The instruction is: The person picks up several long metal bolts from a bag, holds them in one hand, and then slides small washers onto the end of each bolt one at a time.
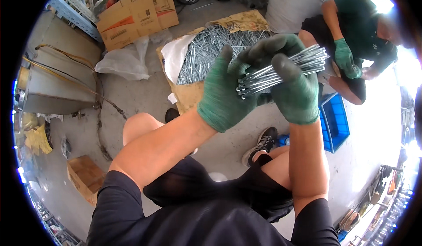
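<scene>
A bundle of long, thin, silvery metal rods (pixel 272 76) lies sideways in front of me, with small knobbed ends toward the left. My right hand (pixel 296 89), in a green glove with dark fingers, is wrapped round the bundle, thumb across the front. At the knobbed ends is my left hand (pixel 231 89), gloved alike, its palm turned to them and its thumb raised apart. Part of its fingers is hidden behind the right hand and the rods. Beyond both hands, an opened carton (pixel 191 92) holds a large heap of similar loose rods (pixel 206 48).
At the right, a co-worker in green gloves (pixel 345 56) sits near a blue plastic crate (pixel 335 120). A large white sack (pixel 290 6) stands behind. Cardboard (pixel 138 17), clear plastic film (pixel 125 63) and a metal cabinet (pixel 61 78) with cables are at the left. A small open box (pixel 85 175) lies lower left.
</scene>
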`<state>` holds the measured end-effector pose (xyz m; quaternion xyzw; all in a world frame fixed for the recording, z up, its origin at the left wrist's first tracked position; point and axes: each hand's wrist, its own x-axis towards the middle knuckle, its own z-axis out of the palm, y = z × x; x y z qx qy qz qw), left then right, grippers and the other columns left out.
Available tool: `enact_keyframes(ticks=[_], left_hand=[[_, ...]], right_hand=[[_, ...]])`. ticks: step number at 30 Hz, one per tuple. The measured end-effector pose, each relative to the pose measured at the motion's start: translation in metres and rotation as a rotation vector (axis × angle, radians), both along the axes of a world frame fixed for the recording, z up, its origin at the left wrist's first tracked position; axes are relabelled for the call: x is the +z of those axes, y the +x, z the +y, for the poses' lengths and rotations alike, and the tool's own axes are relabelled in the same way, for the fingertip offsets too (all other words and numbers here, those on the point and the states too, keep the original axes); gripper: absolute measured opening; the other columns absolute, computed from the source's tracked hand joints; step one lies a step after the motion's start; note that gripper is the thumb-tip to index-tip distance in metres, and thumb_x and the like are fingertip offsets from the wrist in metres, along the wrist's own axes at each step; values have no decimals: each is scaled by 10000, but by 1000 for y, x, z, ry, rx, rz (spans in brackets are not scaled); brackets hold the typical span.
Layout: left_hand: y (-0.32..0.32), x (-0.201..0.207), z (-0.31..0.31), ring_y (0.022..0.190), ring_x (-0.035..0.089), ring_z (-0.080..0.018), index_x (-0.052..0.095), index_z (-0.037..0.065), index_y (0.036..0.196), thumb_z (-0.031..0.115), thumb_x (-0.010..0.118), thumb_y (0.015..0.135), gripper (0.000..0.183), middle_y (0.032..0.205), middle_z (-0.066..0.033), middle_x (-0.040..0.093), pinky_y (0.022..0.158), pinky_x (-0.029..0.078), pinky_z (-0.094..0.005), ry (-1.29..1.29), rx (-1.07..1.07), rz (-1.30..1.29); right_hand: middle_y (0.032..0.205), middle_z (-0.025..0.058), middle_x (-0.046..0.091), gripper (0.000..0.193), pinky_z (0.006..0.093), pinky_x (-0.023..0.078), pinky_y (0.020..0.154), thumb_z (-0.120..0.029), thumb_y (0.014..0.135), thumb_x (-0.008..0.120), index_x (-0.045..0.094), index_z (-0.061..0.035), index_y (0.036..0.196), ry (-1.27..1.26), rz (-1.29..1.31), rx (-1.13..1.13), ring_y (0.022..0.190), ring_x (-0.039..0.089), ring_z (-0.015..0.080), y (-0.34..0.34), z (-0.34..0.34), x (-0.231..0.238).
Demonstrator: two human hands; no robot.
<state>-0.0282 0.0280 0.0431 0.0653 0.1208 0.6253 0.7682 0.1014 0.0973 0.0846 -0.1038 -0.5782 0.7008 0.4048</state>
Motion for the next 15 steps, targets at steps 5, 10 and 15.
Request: enact_keyframes(ticks=[5, 10, 15], left_hand=[[10, 3, 3, 1312, 508, -295, 510, 141, 1433, 738, 518, 900, 800, 1364, -136, 558, 1115, 366, -578, -13, -71, 81], [19, -29, 16, 1253, 549, -232, 510, 122, 1428, 533, 466, 1007, 590, 1343, -98, 579, 1097, 407, -441, 161, -144, -47], [14, -62, 60, 1219, 537, -184, 527, 95, 1346, 361, 450, 1069, 392, 1291, -49, 576, 1068, 414, -345, -242, 84, -53]], right_hand=[[872, 74, 706, 165, 288, 553, 742, -134, 891, 737, 666, -1, 958, -214, 11, -161, 808, 667, 141, 10, -9, 6], [712, -8, 597, 268, 261, 448, 580, -294, 932, 738, 646, -51, 865, -176, -154, -324, 649, 534, 67, -6, -16, -11], [729, 33, 613, 242, 300, 454, 633, -273, 934, 698, 642, -45, 872, -193, -140, -434, 680, 551, 110, 15, -3, -7]])
